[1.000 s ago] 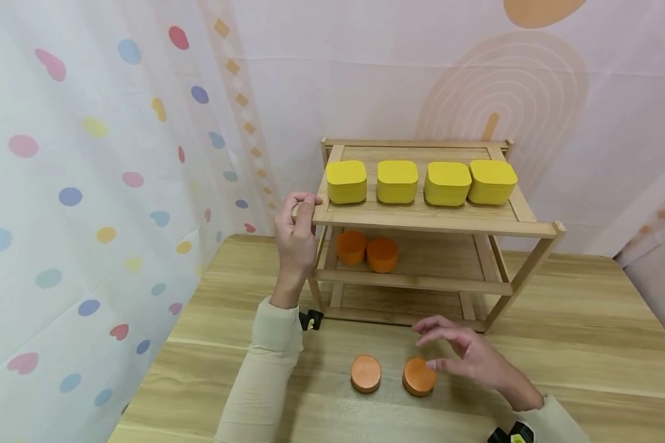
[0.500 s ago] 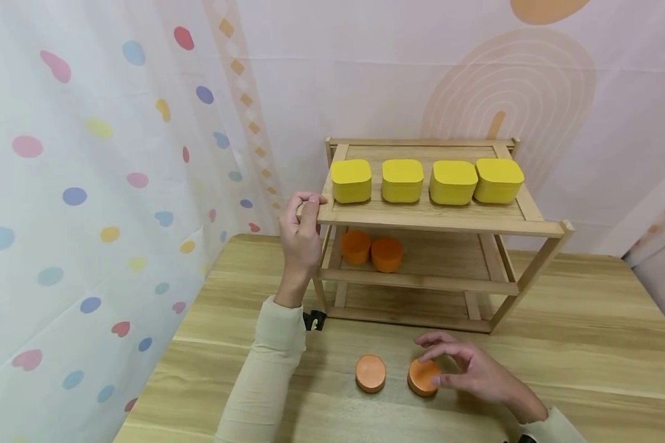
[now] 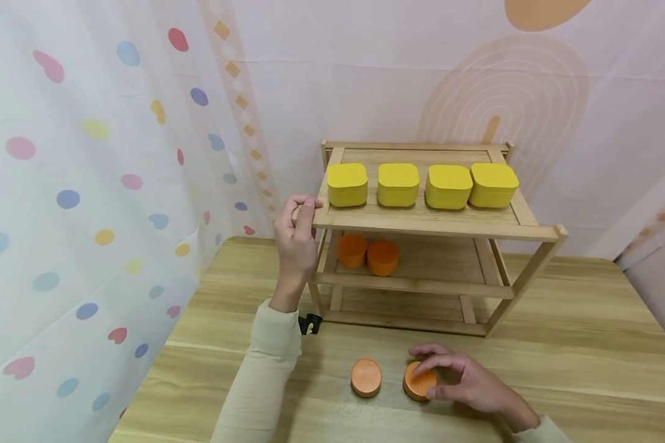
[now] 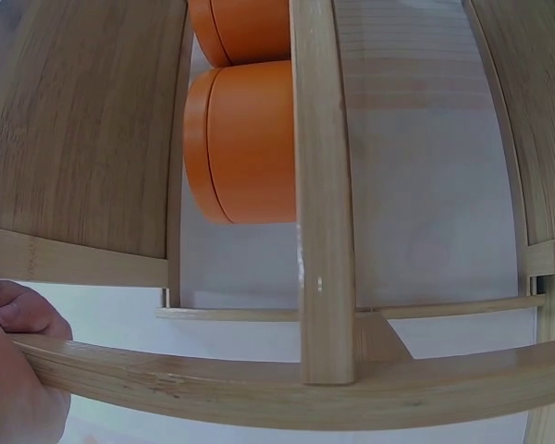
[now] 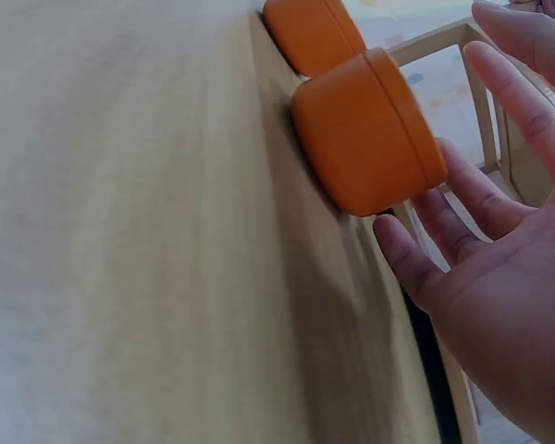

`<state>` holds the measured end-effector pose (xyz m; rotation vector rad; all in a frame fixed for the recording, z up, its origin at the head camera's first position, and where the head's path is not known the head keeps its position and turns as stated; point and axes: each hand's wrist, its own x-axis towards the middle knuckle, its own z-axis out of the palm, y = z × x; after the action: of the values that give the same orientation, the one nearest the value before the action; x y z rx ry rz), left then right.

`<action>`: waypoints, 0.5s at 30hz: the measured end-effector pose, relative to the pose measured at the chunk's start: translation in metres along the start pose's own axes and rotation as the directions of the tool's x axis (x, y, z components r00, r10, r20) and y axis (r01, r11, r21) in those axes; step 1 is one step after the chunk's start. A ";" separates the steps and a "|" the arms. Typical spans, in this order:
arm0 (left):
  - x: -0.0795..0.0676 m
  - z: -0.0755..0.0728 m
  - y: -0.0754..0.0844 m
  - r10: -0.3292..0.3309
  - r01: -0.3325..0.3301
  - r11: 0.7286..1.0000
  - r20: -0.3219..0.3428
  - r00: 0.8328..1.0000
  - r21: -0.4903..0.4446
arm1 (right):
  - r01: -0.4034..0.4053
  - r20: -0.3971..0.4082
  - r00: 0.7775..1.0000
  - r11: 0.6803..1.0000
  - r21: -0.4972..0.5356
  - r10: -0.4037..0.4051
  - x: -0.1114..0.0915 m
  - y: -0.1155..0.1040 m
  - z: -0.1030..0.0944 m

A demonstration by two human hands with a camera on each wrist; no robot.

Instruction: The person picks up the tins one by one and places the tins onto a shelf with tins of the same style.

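My left hand [image 3: 297,243] grips the upper left front corner of a three-tier wooden shelf [image 3: 432,229]. In the left wrist view, its fingers curl round the rail [image 4: 194,381]. My right hand [image 3: 473,384] hovers at a round orange lidded box [image 3: 413,383] on the table, with index finger over the lid and thumb at the right side. From the right wrist, the fingers look spread along the rim of that box [image 5: 356,134]; a firm hold does not show. Another round orange box [image 3: 366,377] stands to its left, apart from both hands.
Several yellow square lidded boxes [image 3: 398,184] stand in a row on the top tier. On the middle tier, two orange round boxes [image 3: 382,258] sit side by side at the left. A patterned curtain [image 3: 116,154] hangs behind the wooden table [image 3: 587,344].
My right hand has moved down and closer to the right-hand orange box, its index finger now over the lid. The left hand keeps its grip on the shelf corner. The boxes stay put.
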<state>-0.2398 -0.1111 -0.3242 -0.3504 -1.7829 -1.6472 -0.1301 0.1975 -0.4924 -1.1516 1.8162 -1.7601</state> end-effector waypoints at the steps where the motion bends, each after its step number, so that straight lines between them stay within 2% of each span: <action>1: 0.000 0.000 0.000 0.001 -0.001 1.000 0.000 1.000 0.001 | -0.013 0.008 1.000 1.000 0.014 0.013 0.000 0.001 0.001; 5: 0.000 0.000 0.001 0.006 -0.006 1.000 0.002 1.000 0.002 | -0.048 0.035 0.998 0.998 0.035 0.047 -0.001 0.004 0.001; 10: -0.001 0.000 0.000 0.003 -0.003 1.000 0.003 1.000 0.008 | -0.140 0.042 0.990 0.988 0.061 0.137 -0.002 0.006 0.002; 15: -0.001 -0.001 -0.001 0.000 0.000 1.000 0.000 1.000 0.002 | -0.153 0.056 0.987 0.986 0.073 0.149 -0.004 0.008 0.002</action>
<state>-0.2397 -0.1117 -0.3253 -0.3490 -1.7851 -1.6452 -0.1293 0.1984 -0.5018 -0.9920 1.7421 -1.6842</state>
